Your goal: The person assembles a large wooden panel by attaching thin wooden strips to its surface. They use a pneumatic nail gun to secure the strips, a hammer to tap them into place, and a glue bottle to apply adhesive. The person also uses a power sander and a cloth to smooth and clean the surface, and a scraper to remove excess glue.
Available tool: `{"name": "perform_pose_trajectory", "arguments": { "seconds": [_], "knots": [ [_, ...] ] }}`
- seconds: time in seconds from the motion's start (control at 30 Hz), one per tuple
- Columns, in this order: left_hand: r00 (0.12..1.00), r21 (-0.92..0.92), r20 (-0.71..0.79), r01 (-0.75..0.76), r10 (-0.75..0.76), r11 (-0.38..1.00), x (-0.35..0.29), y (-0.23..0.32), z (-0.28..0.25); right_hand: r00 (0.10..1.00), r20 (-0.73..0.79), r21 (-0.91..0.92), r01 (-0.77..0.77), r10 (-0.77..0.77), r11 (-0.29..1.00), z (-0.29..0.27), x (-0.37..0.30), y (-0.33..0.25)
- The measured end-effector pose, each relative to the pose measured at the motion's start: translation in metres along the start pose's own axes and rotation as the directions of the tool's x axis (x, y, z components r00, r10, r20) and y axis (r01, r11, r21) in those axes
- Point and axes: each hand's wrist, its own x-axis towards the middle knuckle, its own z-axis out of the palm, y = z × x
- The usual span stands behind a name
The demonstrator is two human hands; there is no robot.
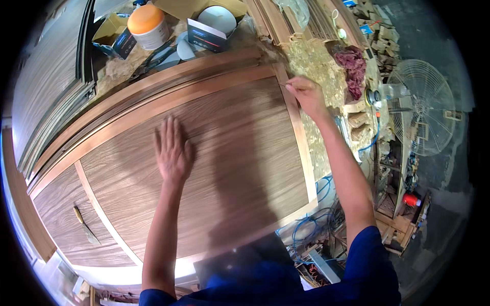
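A framed wood-grain panel (pixel 229 168), like a cabinet door, lies flat before me. My left hand (pixel 173 148) rests palm down on its large section, fingers stretched out and holding nothing. At the far right corner, my right hand (pixel 307 96) is closed in a pinch beside the light wooden edge strip (pixel 292 109). Whatever is between those fingertips is too small to make out. On the panel's smaller left section lies a putty knife (pixel 86 224) with a wooden handle. A narrow cross strip (pixel 99 204) divides the two sections.
Behind the panel stand a white tub with an orange lid (pixel 148 25) and an open box of round discs (pixel 209 30). Dark red crumpled cloth (pixel 351 71) lies to the right, near a large wire-caged fan (pixel 423 107). Blue hoses (pixel 309 224) coil beside the near right corner.
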Motion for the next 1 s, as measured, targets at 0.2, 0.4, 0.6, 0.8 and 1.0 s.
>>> {"name": "perform_pose_trajectory", "arguments": {
  "seconds": [0.2, 0.4, 0.6, 0.8, 1.0],
  "knots": [
    [0.997, 0.005, -0.013, 0.071, -0.071, 0.997, 0.057, 0.064, 0.021, 0.911, 0.392, -0.267, 0.244, -0.126, 0.932, 0.004, 0.073, 0.003],
    [0.997, 0.018, 0.008, 0.082, -0.082, 0.996, 0.061, 0.073, 0.020, 0.848, 0.487, -0.095, 0.291, -0.210, 0.952, -0.004, 0.105, 0.026],
    [0.996, 0.033, 0.040, 0.084, -0.085, 0.996, 0.065, 0.076, 0.021, 0.842, 0.457, -0.091, 0.364, -0.286, 0.927, 0.003, 0.128, 0.054],
    [0.995, 0.044, 0.051, 0.078, -0.080, 0.996, 0.066, 0.076, 0.020, 0.808, 0.549, -0.069, 0.298, -0.213, 0.952, -0.007, 0.135, 0.039],
    [0.994, 0.084, 0.054, 0.088, -0.093, 0.993, 0.064, 0.074, 0.022, 0.953, 0.195, 0.185, 0.196, -0.231, 0.963, -0.032, 0.113, 0.035]
  ]
}}
